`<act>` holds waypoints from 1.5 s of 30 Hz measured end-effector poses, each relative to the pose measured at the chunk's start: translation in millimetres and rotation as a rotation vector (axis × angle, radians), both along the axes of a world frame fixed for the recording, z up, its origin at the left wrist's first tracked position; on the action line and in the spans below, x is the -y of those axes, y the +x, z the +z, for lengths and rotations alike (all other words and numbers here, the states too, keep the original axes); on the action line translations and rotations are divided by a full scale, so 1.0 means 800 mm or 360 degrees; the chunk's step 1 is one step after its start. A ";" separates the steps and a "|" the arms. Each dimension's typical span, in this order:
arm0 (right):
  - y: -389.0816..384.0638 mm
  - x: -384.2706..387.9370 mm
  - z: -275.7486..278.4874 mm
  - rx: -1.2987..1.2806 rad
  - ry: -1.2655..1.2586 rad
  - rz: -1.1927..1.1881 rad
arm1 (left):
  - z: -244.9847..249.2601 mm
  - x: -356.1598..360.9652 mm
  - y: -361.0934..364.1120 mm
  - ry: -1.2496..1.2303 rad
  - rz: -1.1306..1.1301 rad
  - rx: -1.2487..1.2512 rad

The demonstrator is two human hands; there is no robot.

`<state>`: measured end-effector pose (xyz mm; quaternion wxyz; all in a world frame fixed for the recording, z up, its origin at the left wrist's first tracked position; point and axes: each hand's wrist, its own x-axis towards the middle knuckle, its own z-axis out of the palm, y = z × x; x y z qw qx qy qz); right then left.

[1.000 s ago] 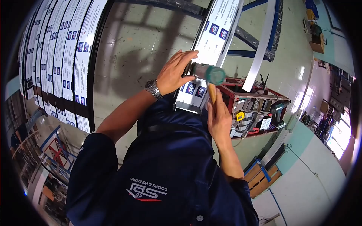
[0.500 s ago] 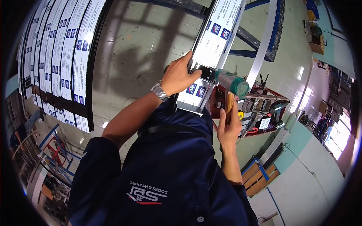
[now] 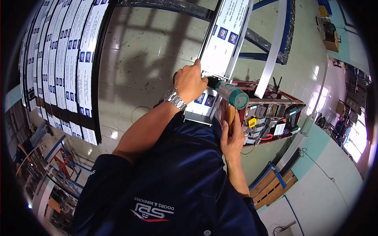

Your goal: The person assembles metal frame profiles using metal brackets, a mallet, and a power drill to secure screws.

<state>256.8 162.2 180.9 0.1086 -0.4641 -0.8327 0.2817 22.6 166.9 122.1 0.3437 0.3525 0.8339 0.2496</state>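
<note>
My right hand [image 3: 233, 139] is closed around the wooden handle of a mallet [image 3: 233, 94] with a green-ended head. The head lies against or just beside a black block [image 3: 212, 81] set across a long aluminium profile [image 3: 217, 51]; contact is hard to tell. My left hand [image 3: 191, 82], with a metal watch at the wrist, is closed over the left part of the block at the profile's edge. Its fingertips are partly hidden. White printed film covers the profile, whose near end [image 3: 199, 117] rests close to my waist.
Several film-wrapped profiles [image 3: 84, 63] stand side by side at left. To the right, a red tool box [image 3: 271, 138] holds a yellow tape measure [image 3: 252, 122] and a cordless drill [image 3: 292, 118]. A bare metal bar [image 3: 271, 51] and blue frame [image 3: 290, 35] lie beyond.
The mallet and my right hand have shifted a little left and down in view. My left hand has moved slightly down and right, staying on the block. The view itself has shifted slightly.
</note>
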 end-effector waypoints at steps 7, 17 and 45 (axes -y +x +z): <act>0.000 -0.002 -0.005 -0.0005 0.0028 -0.0021 | -0.005 -0.001 -0.003 0.0062 -0.0066 -0.0001; -0.004 -0.003 -0.006 0.0054 0.0005 -0.0028 | -0.002 -0.014 -0.006 -0.0052 -0.0132 -0.0086; -0.016 -0.019 -0.019 0.0006 -0.0030 0.0052 | -0.012 -0.008 -0.018 0.0015 -0.0250 -0.0149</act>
